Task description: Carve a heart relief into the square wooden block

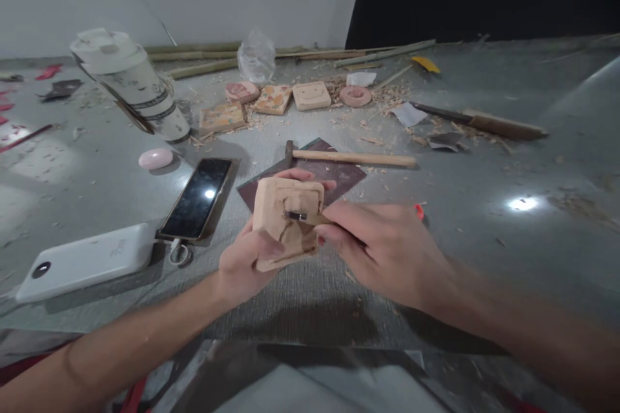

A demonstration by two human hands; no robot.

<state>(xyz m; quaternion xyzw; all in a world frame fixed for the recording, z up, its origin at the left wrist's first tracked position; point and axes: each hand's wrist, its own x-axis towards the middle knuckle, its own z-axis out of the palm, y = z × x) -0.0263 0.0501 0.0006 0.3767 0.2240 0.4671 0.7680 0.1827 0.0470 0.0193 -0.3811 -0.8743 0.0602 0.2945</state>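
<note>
My left hand [247, 261] is wrapped round a pale carved wood block [271, 232], thumb on its front face and fingers behind. The block is tilted up toward me, with grooves and a raised shape cut into it. In my right hand [387, 242] is a carving tool [296, 215]; its short dark metal tip rests against the block's face. Most of the tool's handle is hidden in my fist. Just beyond the block a hammer [353, 157] with a wooden handle lies across a dark red sheet [339, 181].
On the left are a phone [198, 199], a white power bank [92, 261], a pinkish oval case [155, 158] and a white tumbler [140, 90]. Several carved blocks [311, 96] lie among wood shavings behind. A blade with a brown handle [506, 124] is at right.
</note>
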